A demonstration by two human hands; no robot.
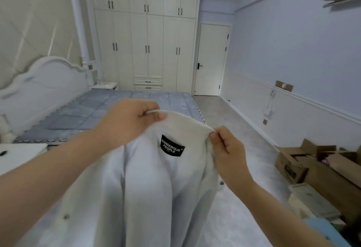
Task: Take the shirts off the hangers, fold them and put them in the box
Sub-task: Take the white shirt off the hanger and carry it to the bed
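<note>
Held up by its collar over the near end of the bed — white shirt, long axis hanging straight down. Left hand and right hand each pinching a collar end; no hanger visible. Box off rightward — nearer the right hand.

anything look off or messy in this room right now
Only the open brown cardboard boxes by the right wall: flaps askew, contents jumbled. The white collared shirt hangs normally, pinched at the collar by the left hand and right hand.

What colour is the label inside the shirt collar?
Black with white lettering; the label shows clearly in the head view, below the collar of the white shirt.
</note>
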